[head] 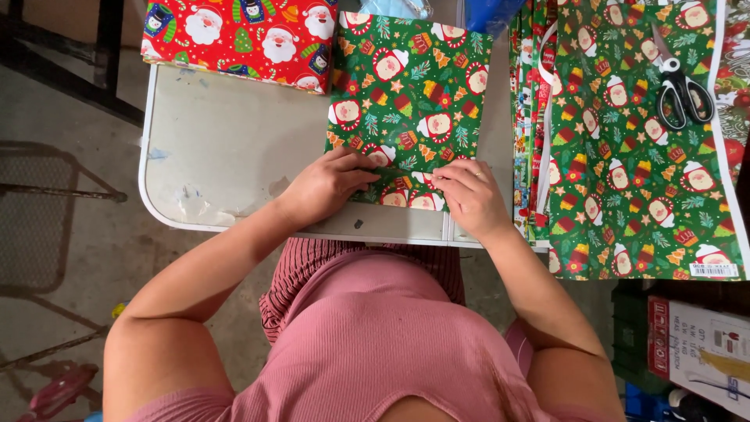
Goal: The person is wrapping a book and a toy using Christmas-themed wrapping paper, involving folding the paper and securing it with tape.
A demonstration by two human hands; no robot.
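Note:
A flat packet wrapped in green festive paper lies on the white table in front of me. My left hand presses on its near edge, fingertips pinching a fold of the paper. My right hand rests just to the right on the same near edge, fingers closed on the folded flap. The two sets of fingertips nearly meet at the fold.
A red festive-wrapped box sits at the table's far left. Sheets of green wrapping paper cover the right side, with black-handled scissors on top. A cardboard box stands on the floor at the right, a metal chair at the left.

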